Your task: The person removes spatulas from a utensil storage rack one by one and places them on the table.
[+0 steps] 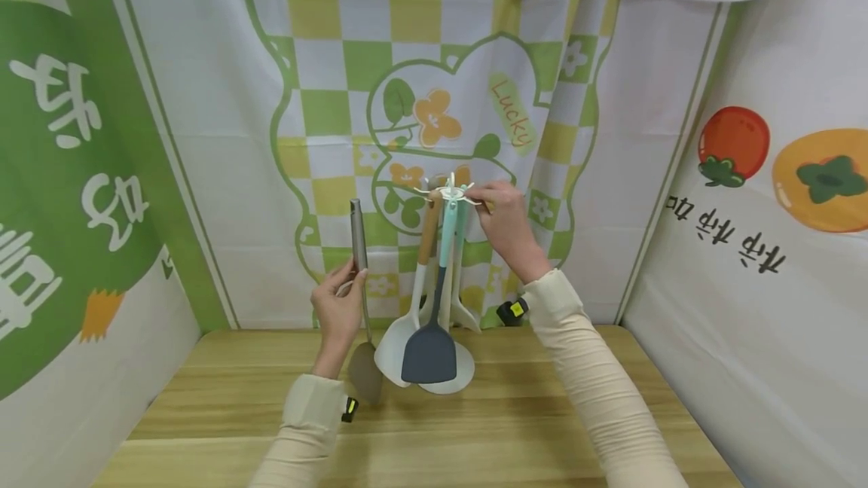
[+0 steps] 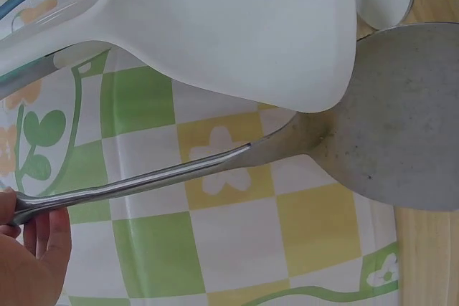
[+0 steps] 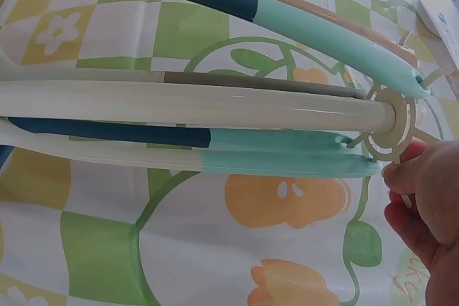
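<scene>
My left hand pinches the handle of a metal wok spatula, held upright with its blade downward. In the left wrist view the spatula's broad grey blade overlaps a white spatula. My right hand pinches a hook arm at the top of a white rotating utensil rack. On the rack hang a white spatula with a wooden handle and a dark turner with a mint handle. More mint-handled utensils hang close to the pole.
The rack's round white base stands on the wooden table. Behind it hangs a green and yellow checked cloth. Printed fabric walls close in both sides.
</scene>
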The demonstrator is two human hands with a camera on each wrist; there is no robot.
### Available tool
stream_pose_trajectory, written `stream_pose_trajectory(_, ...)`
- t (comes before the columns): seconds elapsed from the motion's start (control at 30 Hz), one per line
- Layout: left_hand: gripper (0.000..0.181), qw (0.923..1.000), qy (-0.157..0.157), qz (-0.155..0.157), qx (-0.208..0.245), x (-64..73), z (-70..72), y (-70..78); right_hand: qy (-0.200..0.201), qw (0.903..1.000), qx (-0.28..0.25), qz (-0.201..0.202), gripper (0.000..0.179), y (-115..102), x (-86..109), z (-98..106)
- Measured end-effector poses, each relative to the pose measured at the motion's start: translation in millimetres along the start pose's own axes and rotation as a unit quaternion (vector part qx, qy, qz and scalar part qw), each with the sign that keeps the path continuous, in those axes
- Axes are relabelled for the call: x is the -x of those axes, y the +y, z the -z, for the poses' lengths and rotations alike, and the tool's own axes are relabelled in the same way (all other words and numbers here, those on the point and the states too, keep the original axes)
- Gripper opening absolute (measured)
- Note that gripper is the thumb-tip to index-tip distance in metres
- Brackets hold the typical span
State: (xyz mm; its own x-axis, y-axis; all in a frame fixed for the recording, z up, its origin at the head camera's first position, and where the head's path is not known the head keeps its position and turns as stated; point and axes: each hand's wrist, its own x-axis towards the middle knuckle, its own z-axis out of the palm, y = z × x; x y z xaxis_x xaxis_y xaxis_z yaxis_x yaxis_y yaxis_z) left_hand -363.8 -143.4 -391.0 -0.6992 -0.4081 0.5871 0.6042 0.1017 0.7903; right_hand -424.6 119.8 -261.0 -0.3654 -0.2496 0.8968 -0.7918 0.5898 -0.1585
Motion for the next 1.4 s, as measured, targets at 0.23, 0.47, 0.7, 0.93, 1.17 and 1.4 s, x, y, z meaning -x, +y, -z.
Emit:
stream_pose_trajectory(0.23, 0.033, 0.9993, 0.028, -0.023, 0.011, -2.2, -1.3, -12.5, 0.002, 1.0, 0.0, 0.003, 0.013, 1.1, -0.1, 0.4)
stream_pose_trajectory(0.47, 0.031, 0.998, 0.043, -0.043, 0.017, 0.5, -0.9, -7.6, 0.003, 1.0, -0.003, 0.0, 0.013, 0.9, 2.2, -0.7)
stream_pose_trajectory(0.7, 0.031, 0.9972, 0.06, -0.043, 0.016, 3.8, 0.1, 17.2, 0.005, 1.0, 0.001, 0.003, 0.012, 0.3, 2.1, -0.4)
stream_pose_trajectory(0.93, 0.032, 0.9979, 0.058, -0.026, 0.01, 1.7, 2.4, 8.6, 0.008, 1.0, -0.002, 0.005, 0.012, 1.0, 1.2, 0.3)
stream_pose_trajectory(1.17, 0.033, 0.9989, 0.044, -0.016, -0.003, 1.2, 4.3, 8.3, 0.014, 0.9999, 0.0, 0.007, 0.013, 3.9, 0.5, -0.8)
stream_pose_trajectory(1.4, 0.033, 0.9987, 0.032, -0.015, -0.036, 6.9, 3.4, 25.8, 0.013, 0.9999, -0.001, 0.005, 0.014, 4.5, 0.1, -1.9)
